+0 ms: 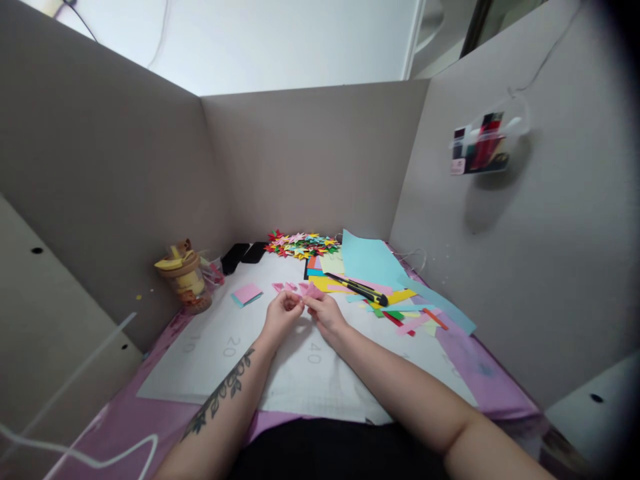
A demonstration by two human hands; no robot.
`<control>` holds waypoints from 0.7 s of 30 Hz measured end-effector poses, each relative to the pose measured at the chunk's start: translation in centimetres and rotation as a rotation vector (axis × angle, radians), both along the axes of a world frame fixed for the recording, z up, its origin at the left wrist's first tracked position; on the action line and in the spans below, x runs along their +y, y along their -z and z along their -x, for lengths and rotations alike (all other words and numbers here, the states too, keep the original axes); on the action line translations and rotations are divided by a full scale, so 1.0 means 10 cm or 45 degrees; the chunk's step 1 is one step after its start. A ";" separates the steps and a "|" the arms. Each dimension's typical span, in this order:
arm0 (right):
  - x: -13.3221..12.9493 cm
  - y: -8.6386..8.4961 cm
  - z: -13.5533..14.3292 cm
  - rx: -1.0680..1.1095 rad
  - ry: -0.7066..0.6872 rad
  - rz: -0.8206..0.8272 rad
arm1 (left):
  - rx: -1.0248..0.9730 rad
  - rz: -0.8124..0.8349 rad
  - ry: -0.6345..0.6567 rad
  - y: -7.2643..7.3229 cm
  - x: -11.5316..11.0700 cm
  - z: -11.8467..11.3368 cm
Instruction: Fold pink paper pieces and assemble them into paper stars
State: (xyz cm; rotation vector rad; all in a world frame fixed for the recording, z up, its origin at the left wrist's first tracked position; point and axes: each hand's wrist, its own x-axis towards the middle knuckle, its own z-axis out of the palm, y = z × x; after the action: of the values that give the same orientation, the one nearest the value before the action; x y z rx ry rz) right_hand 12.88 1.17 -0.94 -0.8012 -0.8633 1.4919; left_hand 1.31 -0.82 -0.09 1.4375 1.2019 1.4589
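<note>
Both my hands meet over the middle of a white sheet (250,373) printed with numbers. My left hand (283,312) and my right hand (324,312) pinch a small piece of folded pink paper (313,291) between their fingertips. Part of that paper is covered by my fingers. Just beyond my left hand lie several small folded pink paper pieces (290,287). To the left of it sits a little stack of square papers, pink on top (247,293) with blue beneath.
At the back is a pile of colourful paper stars (303,244). A yellow-black utility knife (363,291) lies on paper strips at right, near large light-blue paper (373,260). A lidded cup (186,283) and black phone-like objects (235,257) stand left. Grey panels (310,160) enclose the table.
</note>
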 end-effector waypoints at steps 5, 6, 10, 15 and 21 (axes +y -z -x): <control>0.00 -0.01 0.02 0.061 0.005 0.006 | -0.017 0.024 0.048 0.01 0.00 0.02; 0.01 -0.01 0.01 0.065 0.010 0.015 | -0.012 0.033 0.055 0.02 0.00 0.02; 0.07 -0.01 -0.03 0.098 0.087 0.065 | 0.102 0.039 0.084 0.06 -0.01 0.03; 0.08 0.03 -0.03 0.050 0.028 0.059 | 0.273 -0.044 0.058 0.02 -0.02 0.02; 0.01 0.03 0.04 0.059 0.027 0.105 | 0.361 0.024 0.074 -0.01 -0.03 0.04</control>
State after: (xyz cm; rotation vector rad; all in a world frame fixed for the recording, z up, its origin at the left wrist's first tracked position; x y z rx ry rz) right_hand 12.49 1.29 -1.21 -0.8301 -0.7608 1.5296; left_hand 0.92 -1.08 0.03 1.6938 1.3271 1.2294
